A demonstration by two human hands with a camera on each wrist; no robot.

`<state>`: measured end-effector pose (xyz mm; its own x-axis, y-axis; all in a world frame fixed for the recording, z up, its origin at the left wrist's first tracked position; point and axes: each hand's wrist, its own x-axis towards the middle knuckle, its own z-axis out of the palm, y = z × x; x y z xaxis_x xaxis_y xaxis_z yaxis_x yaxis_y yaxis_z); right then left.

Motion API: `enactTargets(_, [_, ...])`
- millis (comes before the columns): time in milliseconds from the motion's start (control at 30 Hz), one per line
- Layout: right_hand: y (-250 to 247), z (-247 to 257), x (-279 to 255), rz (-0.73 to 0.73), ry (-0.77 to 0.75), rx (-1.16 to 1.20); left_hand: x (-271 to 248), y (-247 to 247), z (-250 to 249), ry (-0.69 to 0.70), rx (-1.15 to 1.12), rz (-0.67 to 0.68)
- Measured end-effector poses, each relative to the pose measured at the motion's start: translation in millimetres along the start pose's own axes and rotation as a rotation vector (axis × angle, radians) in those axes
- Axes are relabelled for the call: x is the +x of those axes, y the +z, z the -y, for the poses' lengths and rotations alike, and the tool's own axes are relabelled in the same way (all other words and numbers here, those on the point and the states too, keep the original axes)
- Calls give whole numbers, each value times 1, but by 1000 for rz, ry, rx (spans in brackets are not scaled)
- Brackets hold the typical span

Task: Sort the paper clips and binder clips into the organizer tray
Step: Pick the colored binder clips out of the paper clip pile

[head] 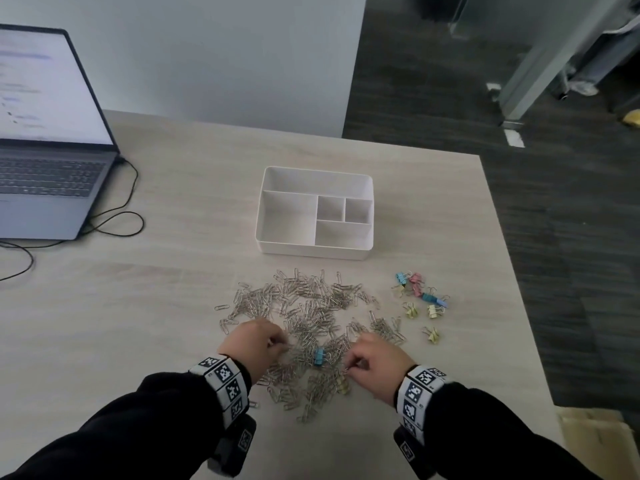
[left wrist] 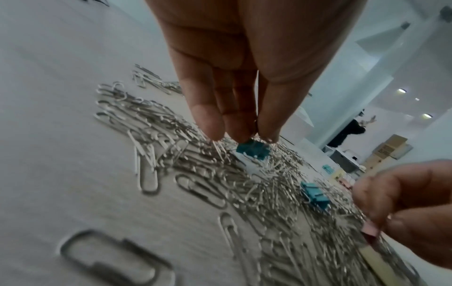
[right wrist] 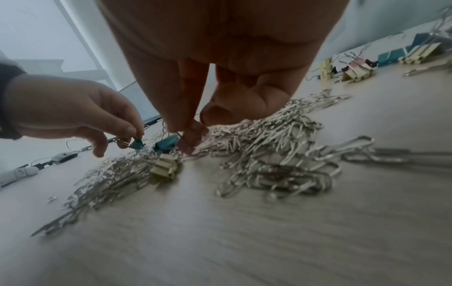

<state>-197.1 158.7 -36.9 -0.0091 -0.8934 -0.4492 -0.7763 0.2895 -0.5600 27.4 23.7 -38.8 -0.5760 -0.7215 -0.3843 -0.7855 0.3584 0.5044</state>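
Note:
A wide heap of silver paper clips (head: pixel 311 320) lies on the table in front of the white organizer tray (head: pixel 313 252), which has several compartments. My left hand (left wrist: pixel 242 135) pinches a teal binder clip (left wrist: pixel 253 150) at the heap's near left. My right hand (right wrist: pixel 193 123) pinches a pink binder clip (right wrist: pixel 193 139) at the near right. Between the hands a second teal binder clip (head: pixel 319 355) lies on the heap, and a yellow binder clip (right wrist: pixel 164 168) lies half buried nearer me. Several coloured binder clips (head: pixel 420 299) lie grouped to the right.
An open laptop (head: pixel 45 133) stands at the far left, its black cable (head: pixel 121 216) looping over the table. The table's right edge (head: pixel 512 271) runs close to the binder clip group. A cardboard box (head: pixel 595 441) sits on the floor at lower right.

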Motion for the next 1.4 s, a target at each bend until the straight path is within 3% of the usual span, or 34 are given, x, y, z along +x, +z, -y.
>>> enactTargets(200, [-4,11,0,-48,0,80,1,-3,7,-139,-142,-100])
enactTargets(467, [1,28,10,-24,115,210,-4,-1,4,-136,-320,-46])
enactTargets(600, [-3,29,13,-39,198,165,-4,-4,3,-111,-313,-21])
enactTargets(900, [-16,40,15,82,467,894,0,-5,-18,-140,-329,28])
enactTargets(1133, [-19,33,13,151,546,1077,3,-1,-29,-81,-292,73])
enactTargets(1400, [-18,21,7,13,516,1162,9,10,-34,-38,-253,133])
